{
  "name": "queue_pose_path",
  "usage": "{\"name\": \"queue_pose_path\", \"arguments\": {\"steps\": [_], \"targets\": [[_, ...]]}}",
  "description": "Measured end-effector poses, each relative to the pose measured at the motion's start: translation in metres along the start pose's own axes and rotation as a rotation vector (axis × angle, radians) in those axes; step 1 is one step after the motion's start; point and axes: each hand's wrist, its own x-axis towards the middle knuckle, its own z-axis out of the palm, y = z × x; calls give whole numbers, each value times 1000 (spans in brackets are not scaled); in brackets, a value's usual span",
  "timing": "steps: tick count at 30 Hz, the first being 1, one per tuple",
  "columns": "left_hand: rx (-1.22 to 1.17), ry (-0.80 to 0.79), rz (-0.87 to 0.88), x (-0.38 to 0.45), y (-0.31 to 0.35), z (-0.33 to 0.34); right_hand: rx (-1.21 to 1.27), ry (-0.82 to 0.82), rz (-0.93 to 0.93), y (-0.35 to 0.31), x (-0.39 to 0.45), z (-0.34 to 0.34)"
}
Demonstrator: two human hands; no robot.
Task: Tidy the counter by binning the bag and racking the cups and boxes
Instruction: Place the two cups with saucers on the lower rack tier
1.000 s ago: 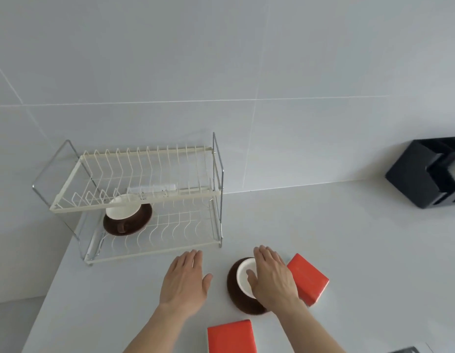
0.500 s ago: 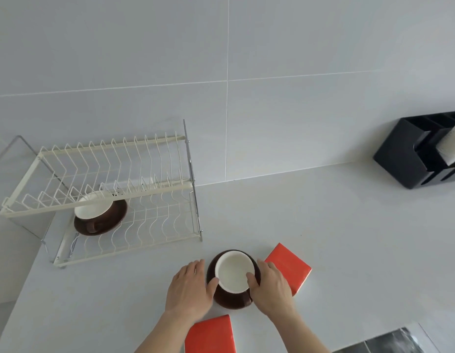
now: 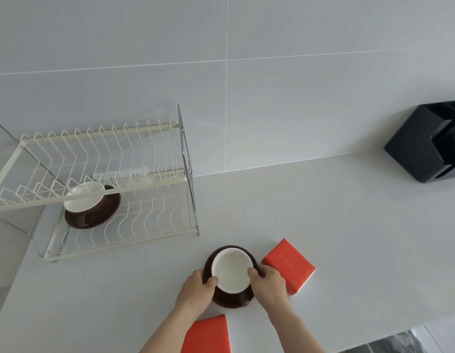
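Observation:
A brown cup with a white inside (image 3: pixel 232 270) sits on its brown saucer on the white counter, near the front. My left hand (image 3: pixel 197 289) grips its left side and my right hand (image 3: pixel 268 281) grips its right side. One red box (image 3: pixel 289 266) lies just right of the cup, partly behind my right hand. A second red box (image 3: pixel 208 335) lies at the bottom edge under my left forearm. A two-tier cream wire rack (image 3: pixel 99 189) stands at the back left, with another brown cup and saucer (image 3: pixel 91 207) on its lower tier.
A black organiser (image 3: pixel 425 146) stands against the tiled wall at the far right. The counter's left edge drops off beside the rack. A shiny metal surface (image 3: pixel 399 345) shows at the bottom right corner.
My left hand has come in from the counter and closed on the cup's left side. My right hand has shifted from over the cup to its right side. The view has drifted right.

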Motion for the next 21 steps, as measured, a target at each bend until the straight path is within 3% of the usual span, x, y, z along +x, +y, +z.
{"name": "queue_pose_path", "arguments": {"steps": [9,21], "targets": [[-156,23,-39,1,-3,-13,11,22,-27,-7,1,2],[-205,184,88,2,-6,-95,-18,-2,-181,-78,-18,34]]}}
